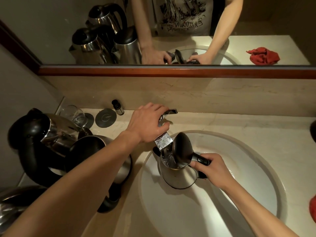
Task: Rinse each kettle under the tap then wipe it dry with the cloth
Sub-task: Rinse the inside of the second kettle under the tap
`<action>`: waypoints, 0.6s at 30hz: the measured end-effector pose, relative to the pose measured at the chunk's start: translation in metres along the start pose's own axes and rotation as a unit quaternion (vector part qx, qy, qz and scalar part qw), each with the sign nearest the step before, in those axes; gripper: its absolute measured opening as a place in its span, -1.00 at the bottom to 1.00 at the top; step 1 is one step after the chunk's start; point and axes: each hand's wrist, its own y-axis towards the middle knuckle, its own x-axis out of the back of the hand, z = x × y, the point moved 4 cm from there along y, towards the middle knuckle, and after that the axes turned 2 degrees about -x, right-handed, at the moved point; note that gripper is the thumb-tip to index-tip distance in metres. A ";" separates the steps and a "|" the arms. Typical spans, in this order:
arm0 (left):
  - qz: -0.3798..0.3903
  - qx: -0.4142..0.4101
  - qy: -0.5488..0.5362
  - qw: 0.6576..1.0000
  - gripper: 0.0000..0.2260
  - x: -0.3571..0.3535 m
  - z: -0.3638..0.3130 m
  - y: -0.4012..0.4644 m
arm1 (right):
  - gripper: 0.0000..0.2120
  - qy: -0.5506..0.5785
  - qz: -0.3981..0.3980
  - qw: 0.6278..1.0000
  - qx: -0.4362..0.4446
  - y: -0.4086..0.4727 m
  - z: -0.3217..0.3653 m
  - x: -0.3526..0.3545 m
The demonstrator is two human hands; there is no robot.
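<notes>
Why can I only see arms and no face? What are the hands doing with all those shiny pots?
The camera sits on the person's head and looks down, so you see only arms, as if through their eyes. There is just this one picture. The shiny pots are kettles for boiling water. The right hand holds one kettle by its black handle inside the white sink, with its lid flipped open. The left hand rests on the tap, and water is pouring into the kettle. More kettles wait on the counter to the left, near a drinking glass and a small dark bottle. Above is a mirror, which shows the same arms from the front, plus a red cloth for drying later.
</notes>
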 end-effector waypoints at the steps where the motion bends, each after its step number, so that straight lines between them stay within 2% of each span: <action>1: 0.000 0.000 0.001 1.000 -0.37 0.000 0.000 0.000 | -0.38 0.001 0.000 1.000 0.000 0.000 0.000 0.000; 18: -0.002 0.001 0.000 1.000 -0.38 0.000 0.000 0.000 | -0.40 -0.003 -0.003 1.000 0.005 -0.001 0.000 0.001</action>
